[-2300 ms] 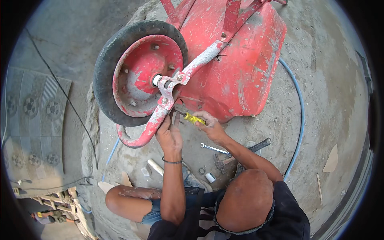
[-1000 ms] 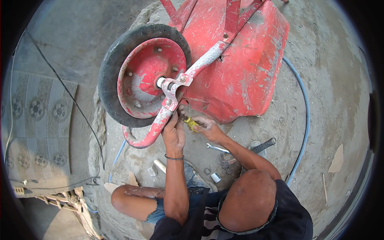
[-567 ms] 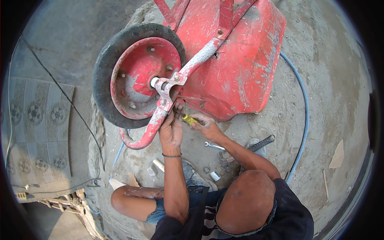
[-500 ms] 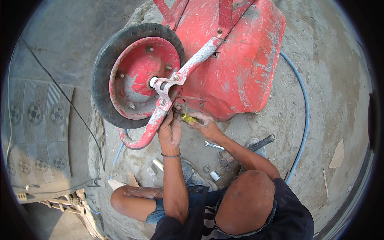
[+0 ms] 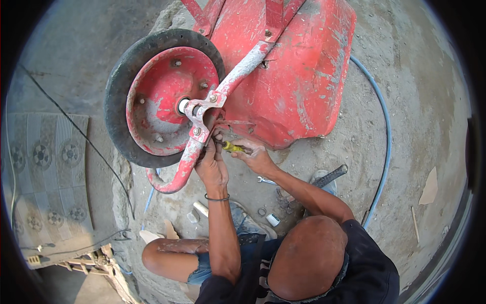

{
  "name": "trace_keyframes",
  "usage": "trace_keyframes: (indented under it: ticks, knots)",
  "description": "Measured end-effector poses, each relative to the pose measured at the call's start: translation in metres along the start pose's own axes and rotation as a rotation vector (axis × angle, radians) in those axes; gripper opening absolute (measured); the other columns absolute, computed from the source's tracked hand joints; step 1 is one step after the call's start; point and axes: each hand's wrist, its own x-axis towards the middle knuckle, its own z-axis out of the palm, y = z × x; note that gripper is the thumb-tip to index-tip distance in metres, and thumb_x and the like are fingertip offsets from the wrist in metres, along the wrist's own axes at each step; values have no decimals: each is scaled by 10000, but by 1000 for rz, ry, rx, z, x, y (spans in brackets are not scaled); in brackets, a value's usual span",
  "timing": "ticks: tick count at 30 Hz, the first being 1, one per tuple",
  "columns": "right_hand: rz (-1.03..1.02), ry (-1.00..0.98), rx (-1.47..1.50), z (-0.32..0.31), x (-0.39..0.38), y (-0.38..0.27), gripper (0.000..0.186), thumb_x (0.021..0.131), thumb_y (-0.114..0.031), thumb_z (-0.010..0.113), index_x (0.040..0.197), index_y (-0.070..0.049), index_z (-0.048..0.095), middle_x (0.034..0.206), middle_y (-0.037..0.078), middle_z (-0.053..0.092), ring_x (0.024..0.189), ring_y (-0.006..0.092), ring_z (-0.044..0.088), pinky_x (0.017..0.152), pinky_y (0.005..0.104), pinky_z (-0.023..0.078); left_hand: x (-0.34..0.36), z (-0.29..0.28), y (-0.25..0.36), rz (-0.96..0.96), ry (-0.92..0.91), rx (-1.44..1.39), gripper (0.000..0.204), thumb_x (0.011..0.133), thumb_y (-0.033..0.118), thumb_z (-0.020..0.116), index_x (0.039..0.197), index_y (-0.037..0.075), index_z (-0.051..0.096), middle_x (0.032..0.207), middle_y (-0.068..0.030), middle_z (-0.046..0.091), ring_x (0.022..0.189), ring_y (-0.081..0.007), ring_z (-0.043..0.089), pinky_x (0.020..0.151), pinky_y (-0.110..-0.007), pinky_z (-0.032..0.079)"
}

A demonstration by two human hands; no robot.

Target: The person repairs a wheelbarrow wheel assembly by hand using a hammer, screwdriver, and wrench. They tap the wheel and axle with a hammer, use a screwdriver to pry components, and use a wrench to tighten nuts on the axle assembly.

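Observation:
An upturned red wheelbarrow (image 5: pixel 288 86) lies before me, its paint scuffed and caked with grey. At its front, on the left, is a black-tyred wheel (image 5: pixel 115 96) with a red hub, beside the bolted tubular frame (image 5: pixel 242 68). My left hand (image 5: pixel 212 169) reaches up under the frame near the axle bracket (image 5: pixel 201 119), fingers closed at its lower edge; what they pinch is hidden. In my right hand (image 5: pixel 257 158) is a short yellow-handled screwdriver (image 5: pixel 232 147), pointing left toward my left fingertips.
A spanner (image 5: pixel 264 180), a small white cylinder (image 5: pixel 273 219), a metal ring (image 5: pixel 261 211) and a dark-gripped hammer-like tool (image 5: pixel 330 176) lie near my legs. A blue hose (image 5: pixel 387 126) curves along the right. Patterned sheets (image 5: pixel 45 167) and a black cable (image 5: pixel 76 114) are at left.
The wheelbarrow and both hands appear slightly farther left in the view, mostly with the camera's shift. Both hands keep their places by the bracket, the right still gripping the screwdriver.

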Motion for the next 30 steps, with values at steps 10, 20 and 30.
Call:
trace_keyframes:
  ticks: [10, 20, 30]
  knots:
    - [439, -249, 864, -2, 24, 47, 269, 825, -179, 688, 1027, -46, 568, 991, 49, 610, 956, 162, 594, 760, 296, 505, 6, 1, 4, -23, -26, 103, 275, 884, 72, 571, 1151, 9, 548, 1078, -103, 621, 974, -194, 588, 958, -365, 442]
    - [438, 114, 1319, 11, -4, 37, 303, 842, -241, 664, 1032, -30, 557, 936, 69, 588, 857, 154, 607, 813, 285, 529, 7, -4, -2, -22, -182, 71, 246, 890, 81, 549, 1106, -37, 559, 1073, -105, 618, 990, -192, 575, 1073, -368, 359]
    - [509, -71, 877, -1, 19, 23, 375, 920, -439, 509, 885, -71, 567, 616, 0, 505, 471, 71, 495, 423, 220, 368, 3, 2, 14, -33, -139, 344, 299, 916, 140, 523, 1165, -26, 527, 1180, -117, 570, 1112, -213, 510, 1043, -361, 365]
